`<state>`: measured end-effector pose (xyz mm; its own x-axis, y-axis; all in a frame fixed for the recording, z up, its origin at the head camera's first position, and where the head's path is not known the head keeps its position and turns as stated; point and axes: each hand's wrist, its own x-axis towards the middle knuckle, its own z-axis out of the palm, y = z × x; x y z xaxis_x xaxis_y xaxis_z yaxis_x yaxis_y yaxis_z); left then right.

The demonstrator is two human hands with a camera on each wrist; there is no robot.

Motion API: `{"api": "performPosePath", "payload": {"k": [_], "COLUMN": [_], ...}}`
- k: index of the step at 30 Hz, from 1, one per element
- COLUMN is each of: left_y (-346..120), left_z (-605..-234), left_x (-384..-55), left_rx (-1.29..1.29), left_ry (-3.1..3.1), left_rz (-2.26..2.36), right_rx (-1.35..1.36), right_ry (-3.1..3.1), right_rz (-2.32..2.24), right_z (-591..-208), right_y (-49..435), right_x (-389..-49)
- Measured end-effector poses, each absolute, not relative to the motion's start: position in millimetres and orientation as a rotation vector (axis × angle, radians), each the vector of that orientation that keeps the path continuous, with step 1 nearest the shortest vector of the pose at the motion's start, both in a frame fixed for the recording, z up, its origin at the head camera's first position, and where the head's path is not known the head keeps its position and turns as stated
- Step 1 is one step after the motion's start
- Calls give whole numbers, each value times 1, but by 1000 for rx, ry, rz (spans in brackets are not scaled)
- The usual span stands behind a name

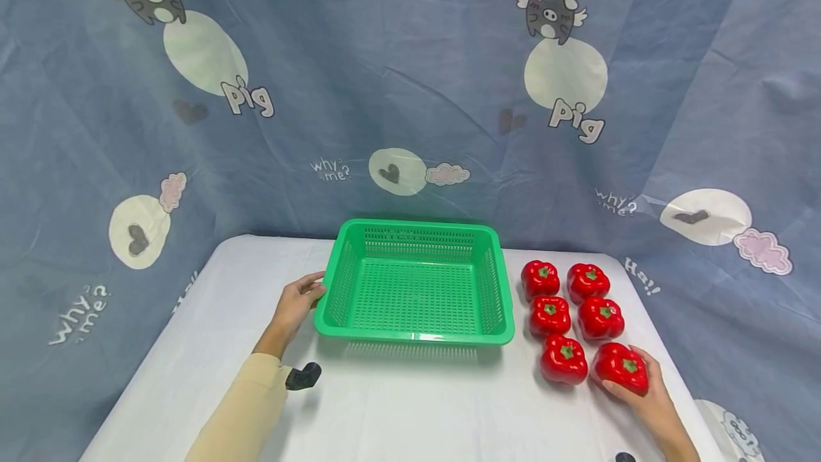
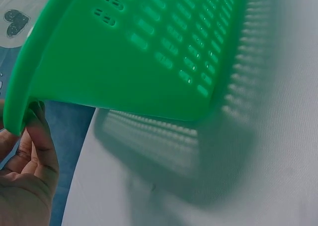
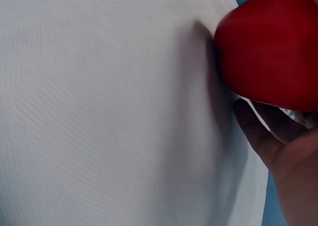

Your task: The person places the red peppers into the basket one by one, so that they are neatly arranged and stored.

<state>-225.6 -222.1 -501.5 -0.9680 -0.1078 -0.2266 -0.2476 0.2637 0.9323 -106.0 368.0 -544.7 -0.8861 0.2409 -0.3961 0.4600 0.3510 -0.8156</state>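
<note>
A green plastic basket with slotted walls sits near the middle of the table, its inside bare. My left hand is at its left rim; in the left wrist view the fingers curl under the rim and pinch it. At the front right, my right hand holds a red bell pepper, thumb along its near side and fingers round its right. The right wrist view has this bell pepper large, with fingers at its underside.
Several other red bell peppers stand in two columns right of the basket, among them one just left of the held one. White cloth covers the table. Blue printed fabric hangs behind and along both sides.
</note>
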Motion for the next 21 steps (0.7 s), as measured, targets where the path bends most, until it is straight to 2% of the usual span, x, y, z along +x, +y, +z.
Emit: {"api": "performPosePath", "payload": {"k": [8, 21], "left_y": [-221, -221], "left_z": [-500, -499], "left_x": [-226, -225], "left_rx": [-341, -363], "left_ry": [2389, 2358], "left_rz": [1818, 1826], "right_rx": [533, 631], "right_ry": [2376, 2459], "right_rz": [-1611, -1563], "right_z": [-542, -522], "right_y": [377, 380], "right_x": [-103, -98]}}
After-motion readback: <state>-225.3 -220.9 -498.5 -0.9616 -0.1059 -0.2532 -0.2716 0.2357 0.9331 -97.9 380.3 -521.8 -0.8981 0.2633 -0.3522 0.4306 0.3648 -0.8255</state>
